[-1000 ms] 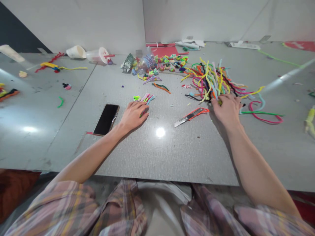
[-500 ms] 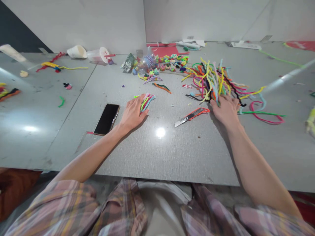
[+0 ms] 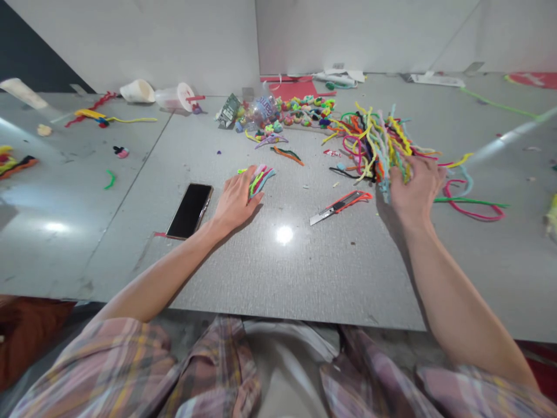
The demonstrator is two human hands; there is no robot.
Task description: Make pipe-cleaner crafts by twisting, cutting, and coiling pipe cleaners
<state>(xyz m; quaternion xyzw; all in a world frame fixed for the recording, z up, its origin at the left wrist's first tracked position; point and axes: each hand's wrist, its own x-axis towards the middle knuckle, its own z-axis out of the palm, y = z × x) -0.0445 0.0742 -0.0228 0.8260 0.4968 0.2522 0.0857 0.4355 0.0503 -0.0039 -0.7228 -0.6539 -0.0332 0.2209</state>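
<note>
My right hand (image 3: 416, 194), half open, has shifted right among long strands (image 3: 379, 139); my left hand (image 3: 235, 200) curves over short strands (image 3: 261, 179), both grips unclear.

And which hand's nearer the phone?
Left. The left hand is just right of the phone; the right hand is well past the box cutter, at the strand pile.
</note>
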